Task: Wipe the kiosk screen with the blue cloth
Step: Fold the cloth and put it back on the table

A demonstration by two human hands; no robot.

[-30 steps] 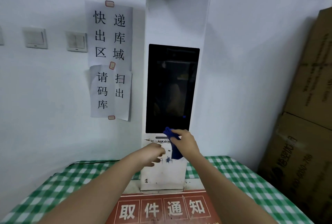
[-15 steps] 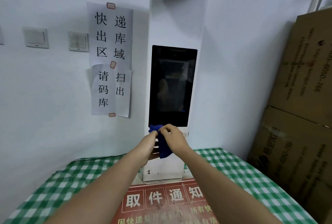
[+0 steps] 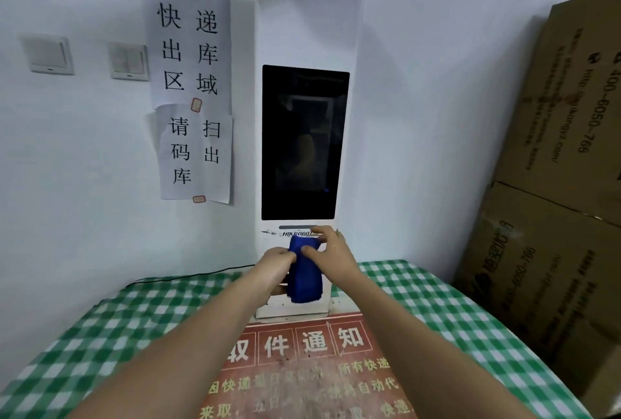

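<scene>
Both hands meet in front of the kiosk's lower panel. The left hand (image 3: 275, 265) pinches the left edge of the blue cloth (image 3: 305, 272), and the right hand (image 3: 331, 255) grips its top right, fingers curled over it. The cloth hangs folded between them, below the dark kiosk screen (image 3: 304, 143), which stands at 12 o'clock from the hands, apart from the cloth. The kiosk stands on a green checked tabletop (image 3: 100, 328). Cardboard boxes (image 3: 554, 183) are stacked at 3 o'clock.

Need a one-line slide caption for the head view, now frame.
Both hands, left hand and right hand, hold a folded blue cloth just below the dark kiosk screen, above a green checked tablecloth.
</scene>
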